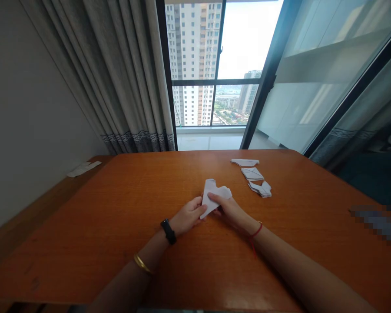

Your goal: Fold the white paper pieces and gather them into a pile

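Note:
Above the middle of the wooden table [143,187], both my hands grip one folded white paper [211,198] with an irregular, notched upper outline. My left hand [189,215], with a black band at the wrist, pinches the paper's lower left edge. From the other side my right hand [230,208] holds it, thumb lying on its face and fingers underneath. Beyond my right hand lie a long flat folded paper [245,162], a square folded paper [252,174] with crease lines, and a folded paper with raised points [260,189].
A strip of white paper [84,168] lies on the ledge by the left wall. Grey curtains [130,87] hang behind the table's far left edge. Past the far edge stands a glass sliding door [260,91]. A blurred patch [381,224] covers something at the right edge.

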The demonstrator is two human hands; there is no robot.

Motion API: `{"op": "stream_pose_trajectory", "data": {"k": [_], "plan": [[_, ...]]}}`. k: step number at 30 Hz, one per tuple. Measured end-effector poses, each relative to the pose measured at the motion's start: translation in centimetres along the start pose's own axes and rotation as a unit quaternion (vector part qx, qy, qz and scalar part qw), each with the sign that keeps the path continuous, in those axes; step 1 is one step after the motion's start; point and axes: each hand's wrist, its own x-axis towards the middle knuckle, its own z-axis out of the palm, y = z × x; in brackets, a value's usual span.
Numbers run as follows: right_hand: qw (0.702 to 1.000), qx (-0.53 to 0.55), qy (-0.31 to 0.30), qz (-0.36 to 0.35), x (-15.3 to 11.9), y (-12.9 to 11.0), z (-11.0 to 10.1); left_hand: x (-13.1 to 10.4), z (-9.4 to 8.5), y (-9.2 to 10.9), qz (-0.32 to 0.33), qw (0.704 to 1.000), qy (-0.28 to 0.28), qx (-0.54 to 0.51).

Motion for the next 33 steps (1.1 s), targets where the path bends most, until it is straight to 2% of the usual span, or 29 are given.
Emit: {"op": "stream_pose_trajectory", "data": {"k": [5, 8, 12, 14, 17, 21, 24, 26, 28, 33], "plan": [[0.999, -0.002, 0.041, -0.028, 0.3, -0.1, -0.1, 0.1, -0.2, -0.3, -0.04, 0.998, -0.015, -0.047], [1.0, 0.008, 0.017, -0.008, 0.3, -0.2, -0.2, -0.1, -0.4, -0.1, -0.056, 0.993, -0.023, -0.098], [1.0, 0.017, -0.008, 0.02, 0.1, -0.3, 0.0, -0.4, -0.2, 0.3, -0.078, 0.985, -0.063, -0.143], [0.999, 0.009, 0.019, 0.025, 0.1, -0.3, 0.1, -0.3, 0.1, 0.3, -0.071, 0.99, -0.039, -0.112], [0.998, -0.006, 0.054, 0.009, 0.2, -0.3, 0.3, 0.0, 0.3, -0.1, -0.052, 0.998, 0.028, -0.038], [0.995, -0.079, 0.046, -0.032, 0.6, -1.3, -0.6, 0.1, -0.2, 0.1, -0.035, 0.996, 0.084, 0.013], [0.988, -0.135, 0.028, -0.072, 1.0, -2.3, -2.2, -0.2, -0.9, 0.9, 0.02, 0.982, 0.126, 0.141], [0.983, -0.175, 0.007, -0.06, 1.2, -2.7, -3.4, -0.4, -1.3, 1.4, 0.059, 0.957, 0.131, 0.252], [0.975, -0.218, -0.012, -0.042, 1.4, -2.6, -4.3, -0.5, -1.4, 1.5, 0.065, 0.939, 0.123, 0.314], [0.959, -0.273, -0.032, -0.067, 1.9, -2.0, -4.9, -0.5, -0.9, 1.3, 0.058, 0.944, 0.108, 0.308]]}}
